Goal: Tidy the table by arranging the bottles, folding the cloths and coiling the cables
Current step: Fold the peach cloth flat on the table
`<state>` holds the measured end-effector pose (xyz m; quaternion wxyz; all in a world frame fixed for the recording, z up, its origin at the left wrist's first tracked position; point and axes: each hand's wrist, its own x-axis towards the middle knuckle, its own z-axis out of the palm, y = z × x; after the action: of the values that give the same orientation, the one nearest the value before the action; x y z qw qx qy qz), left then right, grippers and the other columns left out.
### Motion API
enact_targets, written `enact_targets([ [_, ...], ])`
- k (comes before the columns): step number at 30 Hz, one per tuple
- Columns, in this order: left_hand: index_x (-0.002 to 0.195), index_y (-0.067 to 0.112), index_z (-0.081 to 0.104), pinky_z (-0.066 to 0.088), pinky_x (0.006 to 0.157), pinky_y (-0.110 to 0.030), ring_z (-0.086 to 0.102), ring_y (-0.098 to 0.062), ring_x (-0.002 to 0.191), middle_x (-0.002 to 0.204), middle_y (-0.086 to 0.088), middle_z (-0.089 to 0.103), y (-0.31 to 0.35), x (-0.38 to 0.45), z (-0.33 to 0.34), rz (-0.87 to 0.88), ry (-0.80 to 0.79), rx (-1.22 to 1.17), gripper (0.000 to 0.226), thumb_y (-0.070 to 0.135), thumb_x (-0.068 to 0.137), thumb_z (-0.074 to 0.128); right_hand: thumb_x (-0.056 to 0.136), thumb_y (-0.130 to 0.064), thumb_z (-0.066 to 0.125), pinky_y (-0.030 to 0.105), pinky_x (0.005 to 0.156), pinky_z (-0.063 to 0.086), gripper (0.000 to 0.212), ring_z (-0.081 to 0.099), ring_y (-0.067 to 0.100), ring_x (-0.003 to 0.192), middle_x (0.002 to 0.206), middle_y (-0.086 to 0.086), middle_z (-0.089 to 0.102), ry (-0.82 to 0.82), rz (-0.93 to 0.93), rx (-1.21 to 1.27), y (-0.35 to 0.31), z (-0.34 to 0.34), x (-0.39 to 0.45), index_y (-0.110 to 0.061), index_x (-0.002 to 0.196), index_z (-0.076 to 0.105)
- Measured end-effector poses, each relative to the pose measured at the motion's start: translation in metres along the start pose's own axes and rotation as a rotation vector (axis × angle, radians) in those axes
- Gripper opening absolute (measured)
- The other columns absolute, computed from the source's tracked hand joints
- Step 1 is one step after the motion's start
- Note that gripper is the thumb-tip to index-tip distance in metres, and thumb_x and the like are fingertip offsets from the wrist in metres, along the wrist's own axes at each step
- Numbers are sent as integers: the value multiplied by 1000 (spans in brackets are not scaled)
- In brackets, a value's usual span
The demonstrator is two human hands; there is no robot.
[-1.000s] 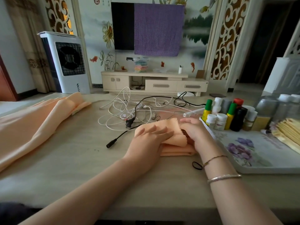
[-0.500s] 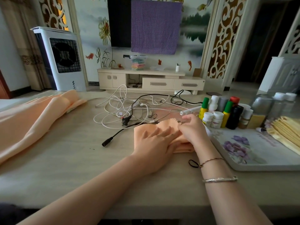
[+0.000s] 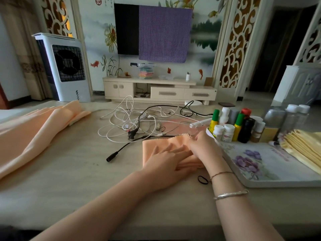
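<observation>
The left hand has slid a bit to the left on the small peach cloth since a second ago, and the fold now looks flatter. Its fingers are straight and spread, pressing down on the cloth. The right hand is at the far right corner of the cloth, and its fingers pinch the edge there. This folded cloth lies on the bench, right under both hands. There are two peach cloths: this small one and a big loose one far to the left. Behind the small cloth lies a messy pile of white and black cables. About a dozen bottles stand together at the far end of a flowered tray. One black hair tie lies by the right wrist.
</observation>
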<state>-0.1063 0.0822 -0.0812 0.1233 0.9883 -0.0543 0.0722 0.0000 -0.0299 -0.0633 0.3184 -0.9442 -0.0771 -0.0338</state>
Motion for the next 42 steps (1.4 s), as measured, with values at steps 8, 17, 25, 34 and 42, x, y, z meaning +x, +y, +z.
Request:
enact_targets([
  [8, 146, 28, 21, 38, 86, -32, 55, -23, 114, 128, 3, 57, 12, -6, -19, -41, 407, 109, 73, 53, 86, 54, 90, -8, 53, 23, 53, 38, 14, 51, 16, 60, 71, 4, 56, -213, 40, 573, -29, -34, 6, -15, 99, 61],
  [17, 118, 29, 40, 38, 49, -33, 55, -17, 60, 73, 4, 58, 51, 9, -71, -7, 675, -277, 23, 18, 98, 38, 95, -24, 51, 25, 51, 42, 19, 56, 15, 60, 73, 6, 66, -218, -58, 1200, -26, -108, -19, -12, 84, 61],
  [25, 106, 22, 55, 54, 58, -29, 64, -8, 71, 92, -2, 65, 131, 76, -82, -150, 444, -1254, 15, 25, 102, 41, 91, -49, 53, 28, 63, 51, 31, 70, 17, 65, 73, 2, 73, -166, -31, 851, 58, -174, -11, -23, 85, 69],
  [34, 110, 13, 44, 56, 64, -38, 61, -23, 84, 104, -12, 62, 251, 166, -26, -386, -53, -1351, 12, 17, 99, 44, 87, -23, 68, 24, 54, 35, 47, 52, 9, 74, 100, -1, 55, 153, 97, 455, 189, -253, 54, -25, 128, 46],
  [42, 121, 3, 47, 54, 58, -37, 59, -25, 87, 103, -13, 57, 290, 215, 12, -400, -178, -1351, 27, 12, 96, 53, 87, -17, 67, 30, 85, 43, 40, 53, 24, 108, 128, 9, 53, 117, 92, 160, 255, -278, 108, -16, 123, 50],
])
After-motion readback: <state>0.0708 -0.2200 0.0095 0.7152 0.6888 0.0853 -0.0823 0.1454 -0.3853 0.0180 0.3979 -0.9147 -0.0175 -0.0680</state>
